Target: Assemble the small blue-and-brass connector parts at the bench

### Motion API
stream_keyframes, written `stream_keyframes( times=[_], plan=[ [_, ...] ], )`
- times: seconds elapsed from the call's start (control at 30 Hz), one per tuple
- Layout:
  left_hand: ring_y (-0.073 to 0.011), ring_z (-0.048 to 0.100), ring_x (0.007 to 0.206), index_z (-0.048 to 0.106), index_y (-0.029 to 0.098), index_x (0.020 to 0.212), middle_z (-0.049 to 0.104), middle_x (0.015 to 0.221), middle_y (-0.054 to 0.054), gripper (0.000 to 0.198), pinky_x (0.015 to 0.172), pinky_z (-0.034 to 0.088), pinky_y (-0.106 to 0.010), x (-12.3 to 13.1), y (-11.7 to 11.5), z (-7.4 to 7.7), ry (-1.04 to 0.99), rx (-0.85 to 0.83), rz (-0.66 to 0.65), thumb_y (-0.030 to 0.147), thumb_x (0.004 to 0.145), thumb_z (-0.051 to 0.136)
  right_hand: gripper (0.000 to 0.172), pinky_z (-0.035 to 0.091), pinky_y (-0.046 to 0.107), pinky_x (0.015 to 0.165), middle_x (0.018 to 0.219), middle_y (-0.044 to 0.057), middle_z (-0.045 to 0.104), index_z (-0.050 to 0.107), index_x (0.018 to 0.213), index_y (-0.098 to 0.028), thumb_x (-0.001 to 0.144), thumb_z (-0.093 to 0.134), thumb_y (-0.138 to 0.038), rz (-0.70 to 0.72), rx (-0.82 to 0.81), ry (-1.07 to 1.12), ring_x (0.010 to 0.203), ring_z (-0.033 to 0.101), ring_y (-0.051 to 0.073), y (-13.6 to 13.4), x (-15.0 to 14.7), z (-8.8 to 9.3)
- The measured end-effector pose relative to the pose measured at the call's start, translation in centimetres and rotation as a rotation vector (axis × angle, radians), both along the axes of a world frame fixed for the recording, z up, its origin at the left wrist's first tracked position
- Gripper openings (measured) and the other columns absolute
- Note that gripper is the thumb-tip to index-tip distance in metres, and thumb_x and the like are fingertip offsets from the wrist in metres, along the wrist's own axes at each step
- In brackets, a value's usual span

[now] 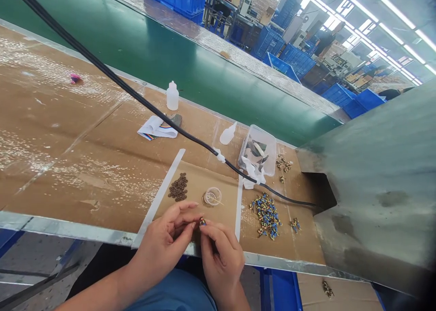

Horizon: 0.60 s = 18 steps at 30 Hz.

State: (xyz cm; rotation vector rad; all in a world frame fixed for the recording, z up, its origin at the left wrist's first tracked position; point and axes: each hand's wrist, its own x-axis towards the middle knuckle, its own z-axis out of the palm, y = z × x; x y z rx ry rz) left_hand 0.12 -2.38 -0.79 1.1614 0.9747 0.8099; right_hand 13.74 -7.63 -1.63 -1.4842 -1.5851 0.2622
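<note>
At the far left of the worktop (pixel 112 115) lies a small pink-and-purple item (pixel 75 78), too small to identify. Further right, a black cable (pixel 136 90) crosses the view, partly covering a folded white strip (pixel 155 127). The left hand (pixel 170 238) is bent, thumb and forefinger drawn together just below a heap of brown discs (pixel 177 188); whether its tips grip anything, I cannot tell. Right beside those tips is a small dark-and-yellow piece (pixel 202 221), mostly hidden by fingers, its shape hard to make out. The right hand (pixel 223 252) pinches it between thumb and forefinger, below a clear cup (pixel 208 197). Right of that hand lies a pile of blue-and-yellow pieces (pixel 268 215), individually hard to separate. A metal panel (pixel 374 188), cut off by the frame, fills the far right.
</note>
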Motion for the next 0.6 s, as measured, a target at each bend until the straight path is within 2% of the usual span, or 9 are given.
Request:
stream_keyframes(
  times=[0.23,0.47,0.6],
  plan=[
    [-0.0179,0.067,0.1,0.047,0.022,0.115,0.074,0.104,-0.005,0.029,0.09,0.053,-0.029,-0.1,0.1,-0.1,0.01,0.006,-0.032,0.02,0.087,0.054,0.025,0.054,0.024,0.075,0.089,0.004,0.069,0.062,0.098,-0.022,0.082,0.057,-0.003,0.033,0.022,-0.055,0.084,0.066,0.014,0.0,0.2,-0.1],
    [-0.0169,0.067,0.098,0.049,0.022,0.11,0.073,0.102,-0.004,0.023,0.085,0.053,-0.026,-0.2,0.6,1.2,0.065,-0.022,-0.08,0.018,0.088,0.051,0.024,0.053,0.024,0.075,0.086,0.005,0.068,0.064,0.096,-0.021,0.082,0.057,-0.002,0.049,0.072,-0.031,0.084,0.065,0.014,0.0,0.0,-0.3],
    [-0.0177,0.067,0.097,0.048,0.021,0.108,0.074,0.099,-0.005,0.021,0.086,0.053,-0.028,-0.3,0.7,1.4,0.056,-0.032,-0.105,0.019,0.088,0.051,0.023,0.052,0.023,0.073,0.084,0.005,0.068,0.065,0.095,-0.02,0.082,0.058,-0.002,0.041,0.076,-0.036,0.081,0.065,0.014,0.0,0.0,-0.2]
  ],
)
